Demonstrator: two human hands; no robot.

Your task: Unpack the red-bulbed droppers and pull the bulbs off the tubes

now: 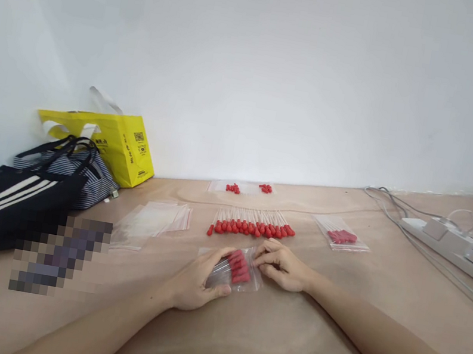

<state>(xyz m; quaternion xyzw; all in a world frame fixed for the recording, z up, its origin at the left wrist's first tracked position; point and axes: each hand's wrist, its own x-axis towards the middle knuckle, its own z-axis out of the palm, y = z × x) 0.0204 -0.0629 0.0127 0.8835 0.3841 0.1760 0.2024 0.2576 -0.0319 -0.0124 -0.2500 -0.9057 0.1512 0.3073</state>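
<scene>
Close in front of me lies a small clear zip bag [253, 286] with several red-tipped sticks [240, 267] inside, their red ends toward the right. My left hand [200, 279] grips it from the left, thumb below and fingers above. At its right edge, the fingers of my right hand [280, 264] are bent together on the plastic. Just beyond both hands, a row of red-tipped white sticks [255, 227] is laid side by side, red ends toward me. Another filled zip bag [342, 236] rests to the right. Flat clear bags [157, 218] are spread in a pile on the left.
Near the wall, a clear bag [221, 186] lies with small red pieces [233, 188] on it. At the left stand a yellow bag [136, 151] and a black striped bag [19, 201], with a blurred-out object [64, 257] nearby. A power strip [451, 246] and cables [412, 236] occupy the right.
</scene>
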